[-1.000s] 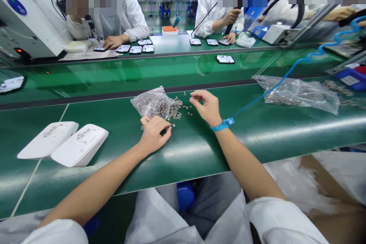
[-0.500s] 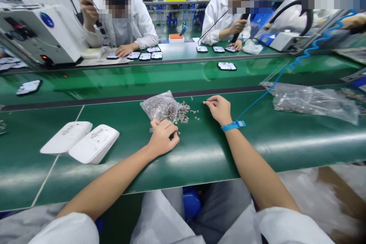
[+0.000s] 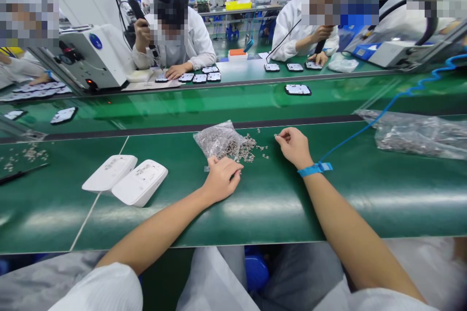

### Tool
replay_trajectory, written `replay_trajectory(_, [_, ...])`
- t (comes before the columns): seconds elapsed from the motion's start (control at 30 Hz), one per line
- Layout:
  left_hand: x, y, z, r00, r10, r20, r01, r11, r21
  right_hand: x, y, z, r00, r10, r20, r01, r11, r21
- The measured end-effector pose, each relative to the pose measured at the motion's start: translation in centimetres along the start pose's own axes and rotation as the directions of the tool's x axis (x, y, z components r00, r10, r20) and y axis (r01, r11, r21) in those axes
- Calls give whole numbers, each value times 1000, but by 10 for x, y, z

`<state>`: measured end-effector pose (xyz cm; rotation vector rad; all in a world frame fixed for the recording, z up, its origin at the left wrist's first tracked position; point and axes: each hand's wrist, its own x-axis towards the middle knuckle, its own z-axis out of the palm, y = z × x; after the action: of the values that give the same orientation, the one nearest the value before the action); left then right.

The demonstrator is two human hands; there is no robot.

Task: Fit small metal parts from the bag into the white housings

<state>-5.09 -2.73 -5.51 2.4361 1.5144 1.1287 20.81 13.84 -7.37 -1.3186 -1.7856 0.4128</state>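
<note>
My left hand (image 3: pixel 221 180) rests on the green bench (image 3: pixel 255 204), fingers curled, just below a small clear bag of metal parts (image 3: pixel 218 140). A loose pile of small metal parts (image 3: pixel 249 148) spills from the bag's mouth. My right hand (image 3: pixel 295 146) lies to the right of the pile, thumb and forefinger pinched on a tiny part. A blue wrist strap (image 3: pixel 314 169) with a coiled blue cord (image 3: pixel 383 109) circles my right wrist. What the left fingers hold, if anything, is too small to tell.
Two white plastic housings (image 3: pixel 126 181) lie side by side at the left. A larger clear bag of parts (image 3: pixel 419 133) sits at the right. Across the conveyor belt (image 3: pixel 219 99), people in white coats work on small boards (image 3: pixel 298 89) beside a white machine (image 3: pixel 93 56).
The camera has tilted up and turned left, so everything sits lower and further right in the picture. My right hand has come down onto the bench beside the pile. My left hand has barely moved.
</note>
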Motion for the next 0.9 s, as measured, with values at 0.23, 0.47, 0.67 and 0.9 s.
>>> replay_trajectory(0.23, [-1,-2,0,999,39,-21,-39,999,-4,0,0,1,999,-34,6,35,998,-43])
replay_trajectory(0.47, [-1,-4,3,996,69,-51,-70,998,-2,0,3,2,999,-47,17,48,997,-54])
replay_trajectory(0.67, [-1,-3,2,998,46,-29,-47,999,-15,0,5,3,999,-49,14,49,997,-59])
replay_trajectory(0.9, [-1,-1,-1,1000,26,7,-25,999,-40,0,4,4,998,-51,27,53,997,-60])
